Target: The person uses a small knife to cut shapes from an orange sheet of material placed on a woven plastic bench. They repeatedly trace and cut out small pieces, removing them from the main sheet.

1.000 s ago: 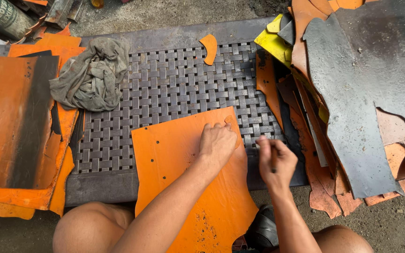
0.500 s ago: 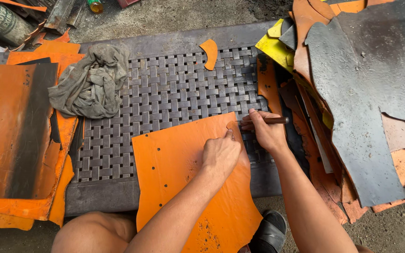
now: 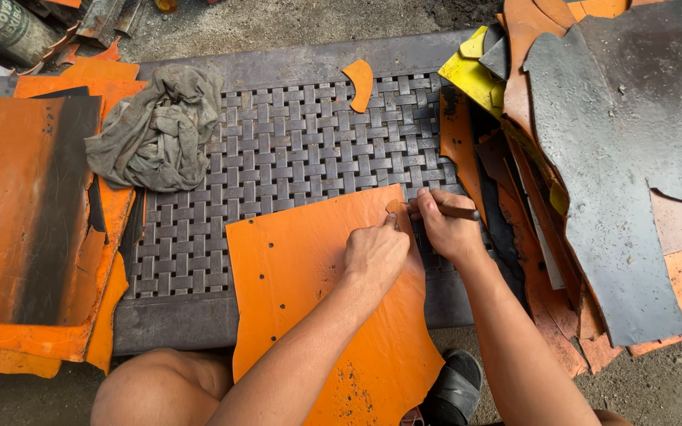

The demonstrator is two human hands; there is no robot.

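Two bare hands at work on a large flat orange leather sheet point(image 3: 317, 315), spread over the near edge of a dark woven-strap bench point(image 3: 278, 158) and hanging off toward the knees. Left hand point(image 3: 374, 254) pressed knuckles-up on the sheet near its far right corner, fingers curled loosely together, thumb and forefinger pinching a small orange tab point(image 3: 395, 207) at that corner. Right hand point(image 3: 445, 229) just beside it, closed around a thin brown-handled tool point(image 3: 455, 211), tip hidden at the sheet's edge; blade or awl, cannot tell. Crumpled grey cloth rag point(image 3: 155, 130) lying on the bench's far left part, well apart from both hands. Small curved orange leather offcut point(image 3: 359, 81) near the bench's far edge. Stack of orange leather pieces with a dark scorched band point(image 3: 29, 213) to the left of the bench. Heap of grey, orange and yellow leather hides point(image 3: 609, 158) piled to the right. Black sandal point(image 3: 455, 386) on the gritty ground below the right forearm.
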